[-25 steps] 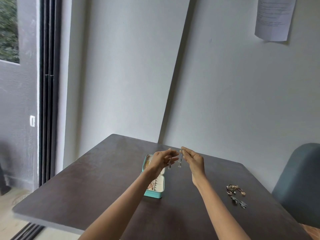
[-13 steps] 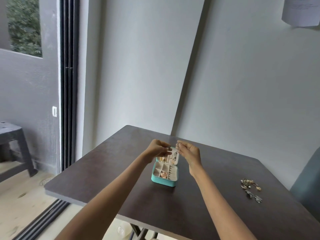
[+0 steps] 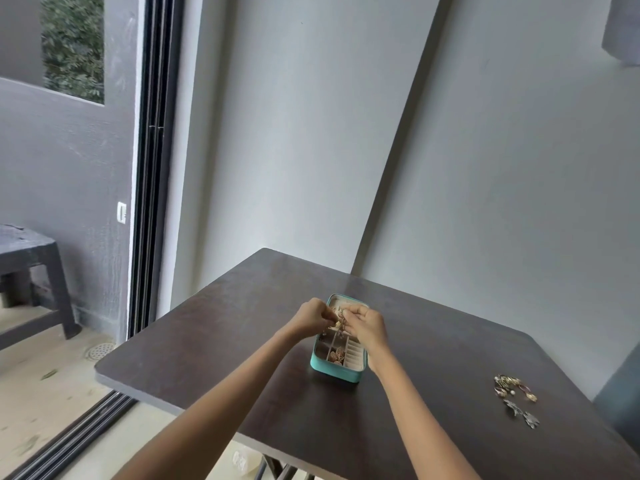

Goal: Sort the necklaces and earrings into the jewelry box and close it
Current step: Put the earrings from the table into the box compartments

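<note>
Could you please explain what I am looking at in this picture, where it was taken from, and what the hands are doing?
There is no machine here: a person wears one wide-angle camera on the head, looking forward and down, so you see their own two bare arms reaching out. On the dark table stands a small teal jewelry box, open, with compartments that already hold some pieces. The left hand and right hand meet just above it, fingers curled, pinching a small gold-coloured piece of jewelry between them; it is too small to tell whether it is an earring or a necklace. Off to the right lies a loose pile of jewelry, not yet sorted. The box is not closed yet.
</note>
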Demonstrator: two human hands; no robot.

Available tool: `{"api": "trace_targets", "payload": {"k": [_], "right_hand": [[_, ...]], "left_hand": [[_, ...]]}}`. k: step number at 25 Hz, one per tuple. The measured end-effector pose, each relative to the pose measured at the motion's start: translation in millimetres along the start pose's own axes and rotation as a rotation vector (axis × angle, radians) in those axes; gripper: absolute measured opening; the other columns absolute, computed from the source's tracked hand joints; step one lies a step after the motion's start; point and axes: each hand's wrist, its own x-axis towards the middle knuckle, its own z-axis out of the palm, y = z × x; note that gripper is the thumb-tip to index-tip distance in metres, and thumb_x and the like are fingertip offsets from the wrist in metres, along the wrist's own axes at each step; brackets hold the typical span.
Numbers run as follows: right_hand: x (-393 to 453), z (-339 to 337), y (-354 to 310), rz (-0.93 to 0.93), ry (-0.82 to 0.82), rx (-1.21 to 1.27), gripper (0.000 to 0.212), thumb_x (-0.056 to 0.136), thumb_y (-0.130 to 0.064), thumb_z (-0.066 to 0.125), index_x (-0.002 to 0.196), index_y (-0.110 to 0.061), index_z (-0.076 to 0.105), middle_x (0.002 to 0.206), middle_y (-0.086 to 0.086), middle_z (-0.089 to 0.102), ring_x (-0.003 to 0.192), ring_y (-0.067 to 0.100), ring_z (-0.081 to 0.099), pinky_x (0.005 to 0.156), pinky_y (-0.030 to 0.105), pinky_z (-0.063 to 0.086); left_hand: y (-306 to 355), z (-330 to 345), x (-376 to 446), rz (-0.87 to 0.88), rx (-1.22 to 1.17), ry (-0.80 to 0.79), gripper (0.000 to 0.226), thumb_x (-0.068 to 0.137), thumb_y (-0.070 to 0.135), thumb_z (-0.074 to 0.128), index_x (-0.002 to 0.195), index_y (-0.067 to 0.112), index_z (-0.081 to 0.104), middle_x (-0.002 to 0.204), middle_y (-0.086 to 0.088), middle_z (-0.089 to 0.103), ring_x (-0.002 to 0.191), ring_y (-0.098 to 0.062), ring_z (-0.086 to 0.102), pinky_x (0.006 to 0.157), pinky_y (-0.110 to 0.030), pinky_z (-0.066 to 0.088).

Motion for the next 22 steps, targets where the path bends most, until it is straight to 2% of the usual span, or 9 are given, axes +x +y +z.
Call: {"api": "trace_targets", "payload": {"k": [2, 4, 7, 12, 18, 22], "right_hand": [[0, 1, -2, -0.004, -0.01, 0.015, 0.009, 0.089, -0.006, 0.059, 0.094, -0.007, 0.066, 0.089, 0.009, 0.069, 0.079, 0.016, 0.066, 0.071, 0.02, 0.056], [1, 2, -4, -0.006, -0.009, 0.019, 0.008, 0.089, -0.007, 0.059, 0.093, -0.01, 0.066, 0.09, 0.009, 0.069, 0.079, 0.017, 0.066, 0.07, 0.019, 0.056], [2, 4, -5, -0.011, -0.006, 0.007, 0.014, 0.091, -0.006, 0.056, 0.101, -0.004, 0.065, 0.092, 0.011, 0.068, 0.079, 0.018, 0.065, 0.068, 0.019, 0.056], [-3, 8, -6, 0.023, -0.006, 0.016, 0.013, 0.093, -0.002, 0.051, 0.102, 0.001, 0.06, 0.079, 0.007, 0.063, 0.068, 0.012, 0.06, 0.058, 0.014, 0.054], [-6, 14, -7, 0.079, 0.008, 0.096, 0.011, 0.094, -0.001, 0.049, 0.103, 0.002, 0.054, 0.078, 0.007, 0.06, 0.067, 0.014, 0.061, 0.055, 0.015, 0.055], [-7, 16, -12, 0.066, 0.042, 0.125, 0.008, 0.094, -0.001, 0.048, 0.1, -0.001, 0.053, 0.083, 0.01, 0.061, 0.068, 0.016, 0.063, 0.054, 0.016, 0.055]], "left_hand": [[-2, 0, 1, -0.008, 0.044, -0.014, 0.024, 0.083, 0.006, 0.059, 0.1, 0.013, 0.074, 0.103, -0.007, 0.073, 0.101, -0.022, 0.065, 0.091, -0.032, 0.049], [-4, 0, 2, -0.035, 0.109, -0.01, 0.025, 0.084, 0.01, 0.058, 0.099, 0.021, 0.075, 0.103, -0.001, 0.073, 0.102, -0.02, 0.063, 0.096, -0.037, 0.043], [-7, -1, 4, -0.065, 0.132, 0.013, 0.022, 0.085, 0.014, 0.06, 0.099, 0.025, 0.075, 0.1, 0.001, 0.073, 0.102, -0.018, 0.061, 0.09, -0.036, 0.032], [-10, 0, 2, -0.108, 0.111, 0.068, 0.021, 0.078, 0.02, 0.067, 0.098, 0.025, 0.074, 0.097, 0.001, 0.073, 0.1, -0.015, 0.061, 0.085, -0.033, 0.031], [-10, 0, 4, -0.076, 0.193, 0.159, 0.019, 0.079, 0.029, 0.066, 0.096, 0.024, 0.074, 0.099, 0.0, 0.073, 0.103, -0.019, 0.062, 0.092, -0.033, 0.032], [-7, -1, 1, -0.074, 0.222, 0.133, 0.022, 0.086, 0.03, 0.059, 0.103, 0.023, 0.072, 0.107, -0.001, 0.071, 0.107, -0.021, 0.061, 0.096, -0.034, 0.034]]}}
